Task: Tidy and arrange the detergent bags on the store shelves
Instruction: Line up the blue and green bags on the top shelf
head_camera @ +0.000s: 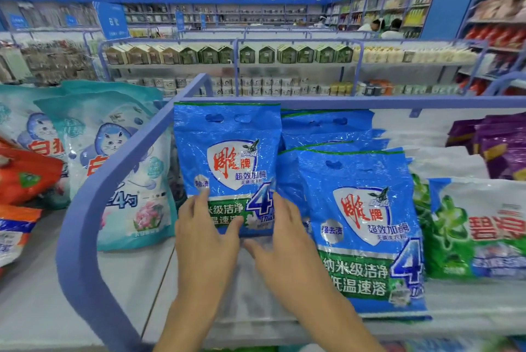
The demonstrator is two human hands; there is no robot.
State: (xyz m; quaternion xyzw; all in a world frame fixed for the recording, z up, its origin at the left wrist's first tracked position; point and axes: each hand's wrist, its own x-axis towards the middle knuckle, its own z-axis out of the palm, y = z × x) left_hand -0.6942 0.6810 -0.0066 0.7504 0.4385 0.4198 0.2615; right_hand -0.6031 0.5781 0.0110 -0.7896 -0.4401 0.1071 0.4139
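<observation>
A blue detergent bag (pixel 227 152) stands upright on the white shelf (pixel 128 280), against the blue shelf divider (pixel 113 169). My left hand (pixel 205 237) rests on its lower left front, thumb and fingers spread on the plastic. My right hand (pixel 279 237) touches its lower right corner, fingers apart. A second blue bag of the same kind (pixel 367 226) stands to the right, nearer the shelf edge, with more blue bags (pixel 327 129) stacked behind it.
Teal cat-print bags (pixel 113 158) and an orange bag (pixel 25 175) fill the section left of the divider. A green and white bag (pixel 478 232) and purple bags (pixel 501 144) sit at the right. Other shelving rows stand across the aisle.
</observation>
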